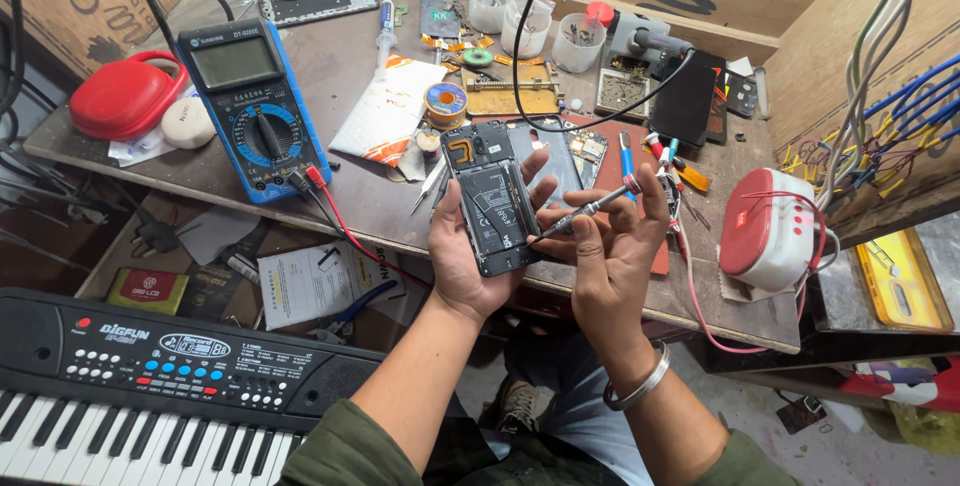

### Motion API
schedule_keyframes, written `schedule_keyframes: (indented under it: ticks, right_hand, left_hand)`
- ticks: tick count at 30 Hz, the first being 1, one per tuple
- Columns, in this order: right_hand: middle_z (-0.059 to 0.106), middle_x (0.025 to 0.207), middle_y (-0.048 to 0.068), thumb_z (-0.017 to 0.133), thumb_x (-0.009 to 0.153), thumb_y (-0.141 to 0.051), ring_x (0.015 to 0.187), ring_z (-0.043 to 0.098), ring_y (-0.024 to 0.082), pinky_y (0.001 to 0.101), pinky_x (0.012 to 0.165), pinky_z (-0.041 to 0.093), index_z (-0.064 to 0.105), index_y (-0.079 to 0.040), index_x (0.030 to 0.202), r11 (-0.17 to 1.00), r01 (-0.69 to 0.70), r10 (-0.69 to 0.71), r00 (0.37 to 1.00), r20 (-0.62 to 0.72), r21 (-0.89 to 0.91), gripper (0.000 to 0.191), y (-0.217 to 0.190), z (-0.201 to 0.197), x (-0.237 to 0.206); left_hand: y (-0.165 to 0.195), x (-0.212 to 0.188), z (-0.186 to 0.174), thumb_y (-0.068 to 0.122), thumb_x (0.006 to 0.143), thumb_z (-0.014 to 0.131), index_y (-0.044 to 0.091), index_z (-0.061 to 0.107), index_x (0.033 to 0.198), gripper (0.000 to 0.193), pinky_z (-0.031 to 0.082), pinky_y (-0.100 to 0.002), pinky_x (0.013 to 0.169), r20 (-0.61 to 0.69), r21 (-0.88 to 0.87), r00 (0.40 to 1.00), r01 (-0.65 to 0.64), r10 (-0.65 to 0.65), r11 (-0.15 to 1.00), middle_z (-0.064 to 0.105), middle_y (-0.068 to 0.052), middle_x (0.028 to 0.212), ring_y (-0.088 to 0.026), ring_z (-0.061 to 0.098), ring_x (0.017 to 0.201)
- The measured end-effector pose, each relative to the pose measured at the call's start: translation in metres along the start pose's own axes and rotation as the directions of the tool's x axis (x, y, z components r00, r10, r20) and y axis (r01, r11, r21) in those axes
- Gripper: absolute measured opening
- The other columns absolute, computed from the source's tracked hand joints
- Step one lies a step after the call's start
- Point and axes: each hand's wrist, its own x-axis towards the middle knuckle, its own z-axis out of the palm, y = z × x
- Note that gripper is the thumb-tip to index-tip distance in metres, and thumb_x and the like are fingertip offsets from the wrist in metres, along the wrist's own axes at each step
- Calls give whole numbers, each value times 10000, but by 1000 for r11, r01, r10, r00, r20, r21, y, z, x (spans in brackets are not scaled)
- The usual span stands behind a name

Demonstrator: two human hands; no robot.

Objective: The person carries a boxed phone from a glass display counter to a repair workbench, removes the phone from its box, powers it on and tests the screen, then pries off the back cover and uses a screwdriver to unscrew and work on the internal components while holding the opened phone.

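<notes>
The keyboard (130, 386) at lower left is cut off by the frame edge, and so is the yellow case (900, 281) at far right. The small parts at the top centre of the bench (360, 201) are a tangle of cups, boards and solder reels, too small to sort out. The left hand's palm hides the underside of the phone (492, 198), and its lower end sinks into the grip.

The phone sits at the frame's centre, held above the bench's near edge, back cover off and facing up. Its insides are dark: a black battery fills most of the body, with a board and an orange flex strip at the top end.

The left hand (465, 256) cups the phone from below, fingers wrapped up its sides. The right hand (610, 236) pinches a thin screwdriver (585, 208) between thumb and fingers; the tip points left and seems to touch the phone's right edge, though contact is hard to confirm. A metal bangle (640, 381) circles the right wrist.

A blue multimeter (255, 106) lies at upper left, a red pouch (125, 94) beside it. A red and white speaker (775, 231) sits at right.
</notes>
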Motion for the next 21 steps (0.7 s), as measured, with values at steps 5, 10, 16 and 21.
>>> schedule_keyframes:
  ticks: [5,10,16,21]
  right_hand:
    - [558,1303,186,486,1093,4,1112,714,282,434,900,679,89,-168,1595,1000,-8,8,1000,4,-10,663,2,0,-2]
    - [557,1314,200,488,1088,3,1115,714,290,424,882,679,101,-167,1582,1000,-8,8,1000,-1,-17,650,3,-1,-2]
    - [575,1357,225,483,1136,34,1162,731,332,441,994,644,157,-198,1565,943,278,-231,943,240,-184,587,-5,2,-4]
    - [579,1220,231,606,960,19,1116,650,365,513,1049,534,360,-156,1353,777,578,-449,786,426,-248,496,-6,-1,2]
  left_hand:
    - [0,-1,1,513,1045,479,48,425,1523,668,532,-543,1060,-39,34,999,-9,10,999,508,-221,1522,-339,587,1301]
    - [0,-1,2,520,1043,481,60,433,1514,660,531,-519,1062,-49,22,999,4,-3,1000,516,-206,1513,-325,579,1305]
    - [0,-2,-2,520,1049,479,35,446,1507,667,529,-466,1046,-45,-36,999,4,-5,999,532,-191,1503,-316,566,1322]
    - [-2,1,-8,525,1070,479,0,443,1501,680,503,-458,1089,-2,-76,1000,-6,6,997,528,-209,1508,-333,553,1319]
